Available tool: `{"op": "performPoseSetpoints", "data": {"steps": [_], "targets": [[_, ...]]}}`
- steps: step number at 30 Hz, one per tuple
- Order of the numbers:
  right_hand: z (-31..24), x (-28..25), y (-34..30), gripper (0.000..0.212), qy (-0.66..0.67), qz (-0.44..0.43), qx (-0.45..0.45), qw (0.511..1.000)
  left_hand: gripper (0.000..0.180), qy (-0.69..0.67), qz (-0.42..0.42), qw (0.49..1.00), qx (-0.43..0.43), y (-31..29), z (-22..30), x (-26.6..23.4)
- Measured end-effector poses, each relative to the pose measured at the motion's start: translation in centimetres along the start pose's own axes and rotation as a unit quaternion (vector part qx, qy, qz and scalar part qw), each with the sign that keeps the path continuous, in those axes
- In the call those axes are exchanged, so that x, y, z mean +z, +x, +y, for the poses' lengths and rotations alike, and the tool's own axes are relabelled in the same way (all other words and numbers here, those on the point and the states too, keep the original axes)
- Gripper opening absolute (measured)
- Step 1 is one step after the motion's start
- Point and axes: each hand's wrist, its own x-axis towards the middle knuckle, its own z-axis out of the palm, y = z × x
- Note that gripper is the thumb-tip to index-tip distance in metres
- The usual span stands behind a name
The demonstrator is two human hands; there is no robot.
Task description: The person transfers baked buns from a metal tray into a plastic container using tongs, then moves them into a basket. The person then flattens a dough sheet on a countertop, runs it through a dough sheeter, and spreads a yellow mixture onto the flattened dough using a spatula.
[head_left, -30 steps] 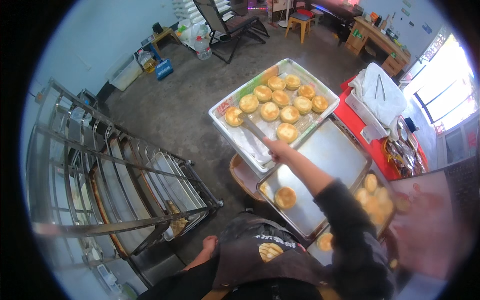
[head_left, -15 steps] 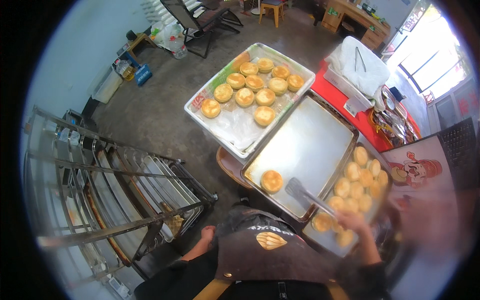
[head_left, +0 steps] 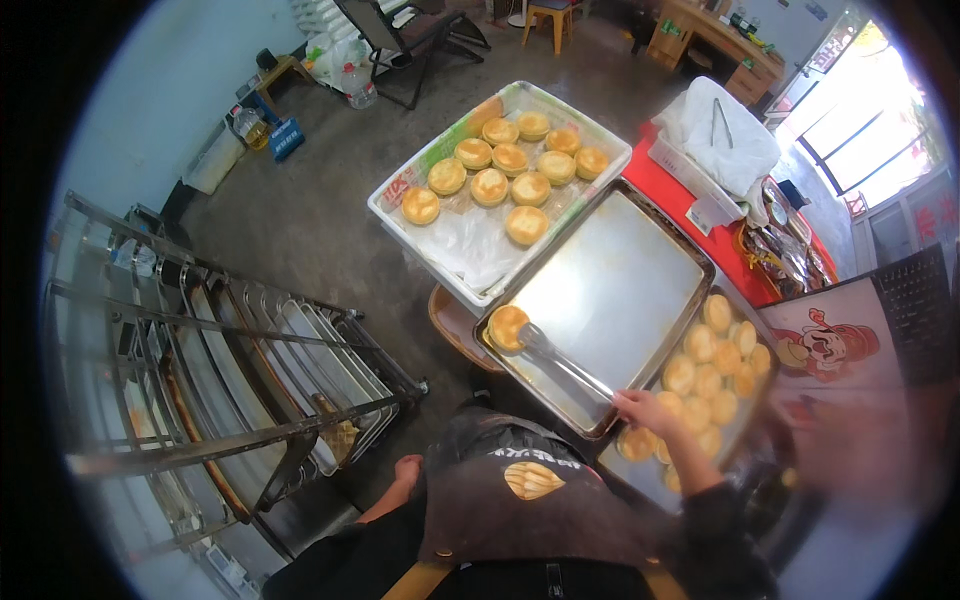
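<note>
Head cam: R hand (head_left: 645,410) closed round metal utensil (head_left: 565,363), tip at pastry (head_left: 508,328) edge; L hand (head_left: 408,468) loosely fisted.

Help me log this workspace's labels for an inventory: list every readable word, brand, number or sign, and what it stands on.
I won't copy wording; print stands here:
Apron: white lettering, too blurred to read whole.
White bin: red print inside its left end, partly unclear.
Glass panel at right: red characters, blurred.
White crate: side label, too small.
Blue box: pale marks, too small.
</note>
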Motion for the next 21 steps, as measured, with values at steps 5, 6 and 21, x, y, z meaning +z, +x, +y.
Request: {"op": "performPoseSetpoints", "data": {"steps": [5,6,21], "targets": [[-0.4,0.3,-1.5,0.035,-0.04,0.077,-0.013,0.996,0.012,-0.016,0.005,1.0,-0.009,0.3,-1.3,0.5],[-0.4,0.5,-1.4,0.035,-0.039,0.082,-0.008,0.996,0.011,-0.014,0.002,1.0,-0.011,0.5,-1.4,0.5],[-0.4,-0.6,-1.3,0.04,0.05,-0.038,-0.023,0.998,0.007,-0.034,-0.071,0.997,0.015,1.5,0.0,-0.4]]}}
